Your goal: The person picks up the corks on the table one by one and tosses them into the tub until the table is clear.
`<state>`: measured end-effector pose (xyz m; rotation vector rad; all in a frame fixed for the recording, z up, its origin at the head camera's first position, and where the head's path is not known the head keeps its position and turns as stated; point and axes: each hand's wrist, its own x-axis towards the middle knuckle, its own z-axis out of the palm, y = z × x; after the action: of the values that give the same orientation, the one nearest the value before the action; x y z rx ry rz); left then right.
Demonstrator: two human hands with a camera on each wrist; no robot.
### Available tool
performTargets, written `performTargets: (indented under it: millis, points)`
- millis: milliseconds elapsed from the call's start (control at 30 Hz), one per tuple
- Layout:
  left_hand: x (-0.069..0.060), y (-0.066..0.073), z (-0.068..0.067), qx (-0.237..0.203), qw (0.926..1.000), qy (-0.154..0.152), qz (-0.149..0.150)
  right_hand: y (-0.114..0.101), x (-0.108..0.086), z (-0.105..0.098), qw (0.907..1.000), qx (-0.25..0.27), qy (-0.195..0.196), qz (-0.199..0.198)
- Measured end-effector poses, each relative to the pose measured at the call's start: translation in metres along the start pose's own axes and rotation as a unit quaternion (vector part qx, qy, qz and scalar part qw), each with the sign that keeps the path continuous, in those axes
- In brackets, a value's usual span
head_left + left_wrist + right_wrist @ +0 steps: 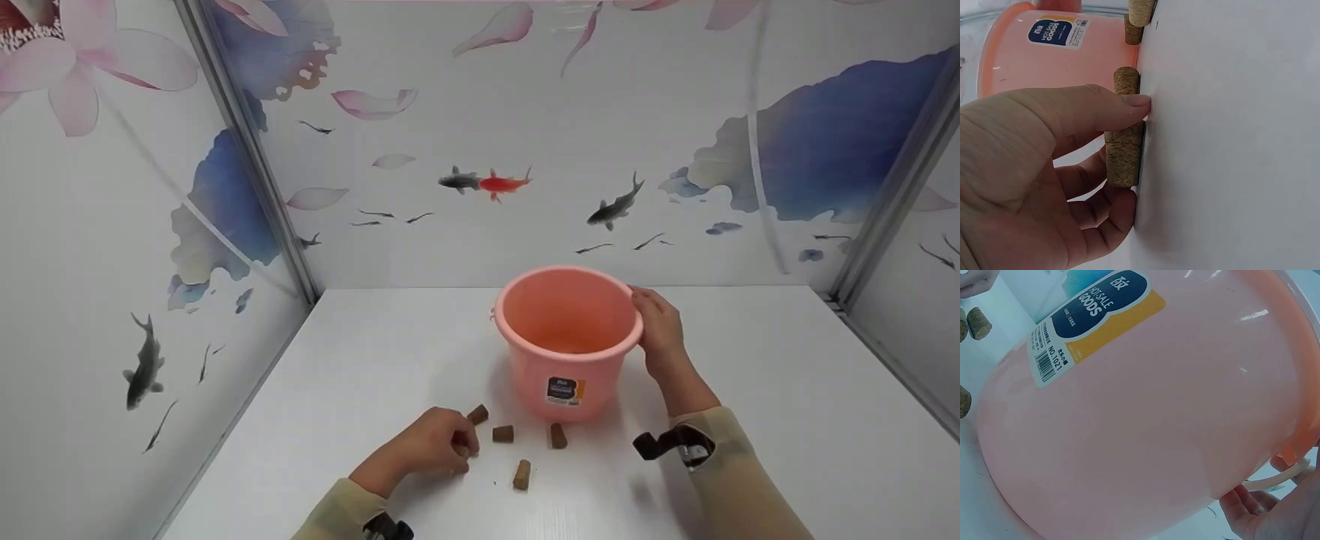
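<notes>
A pink bucket [566,375] stands upright on the white table, with a printed label [1053,31] on its side. My right hand [660,330] grips the bucket's right side at the rim; in the right wrist view its fingers lie beside a pale handle [1278,479]. Left of the bucket, low on the table, my left hand [431,442] pinches a brown tapered cork [1123,160] between thumb and fingers. Just past the thumb lies another cork [1126,79]. More corks lie in front of the bucket, among them one cork [503,434], a second cork [558,436] and a third, nearer cork [522,475].
A white panel wall [420,255] printed with fish and petals stands behind the table [352,360]. Side panels with metal posts [255,157] flank it. Only a small part of the bucket's inner floor shows in the head view.
</notes>
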<state>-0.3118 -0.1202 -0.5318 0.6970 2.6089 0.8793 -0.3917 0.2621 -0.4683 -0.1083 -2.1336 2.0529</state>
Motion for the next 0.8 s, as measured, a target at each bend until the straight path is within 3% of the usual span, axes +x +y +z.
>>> performTargets:
  millis: [300,533,800]
  points:
    - [-0.0011,0.0024,-0.0006,-0.008,0.9999,-0.011,-0.007,-0.0001,-0.0007,-0.0002,0.9999,-0.013,0.0,-0.003]
    - [-0.0022,0.0048,-0.0006,0.011,0.9998,-0.009,-0.013,-0.0004,-0.0007,0.0003,1.0,-0.003,0.004,0.0]
    - [-0.0026,0.0024,-0.0011,0.008,0.9999,-0.008,0.006,-0.0031,-0.0011,-0.0001,0.9999,0.005,-0.001,0.011]
